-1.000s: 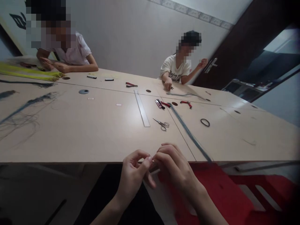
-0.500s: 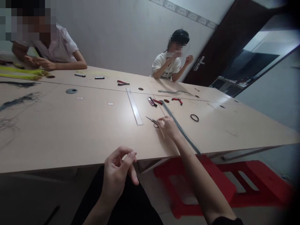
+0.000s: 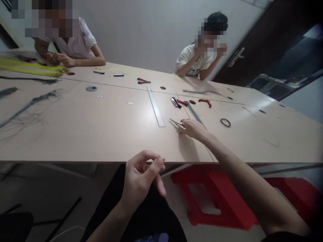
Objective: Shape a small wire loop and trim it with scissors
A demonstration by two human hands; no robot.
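My right hand (image 3: 194, 128) is closed around the handles of a pair of scissors (image 3: 176, 122). Their blades point away to the left, low over the table, and their shadow falls just beneath. Near the table's front edge, my left hand (image 3: 142, 178) pinches thumb and forefinger together on a tiny thin loop (image 3: 158, 157), too small to name. A flat metal ruler (image 3: 155, 107) lies left of the scissors. Partly behind my right hand runs a bundle of grey-green strands (image 3: 194, 112).
Red-handled pliers (image 3: 182, 102), more red pliers (image 3: 205, 102) and a dark ring (image 3: 225, 122) lie beyond my right hand. Dark strands (image 3: 30, 107) and yellow strands (image 3: 32, 68) spread leftward. Two people sit across the table (image 3: 101, 134). Red stools (image 3: 227, 198) stand below its edge.
My right hand has taken up the scissors from the table by the handles. My left hand keeps its pinch. The whole view has shifted, with things on the table now farther right.
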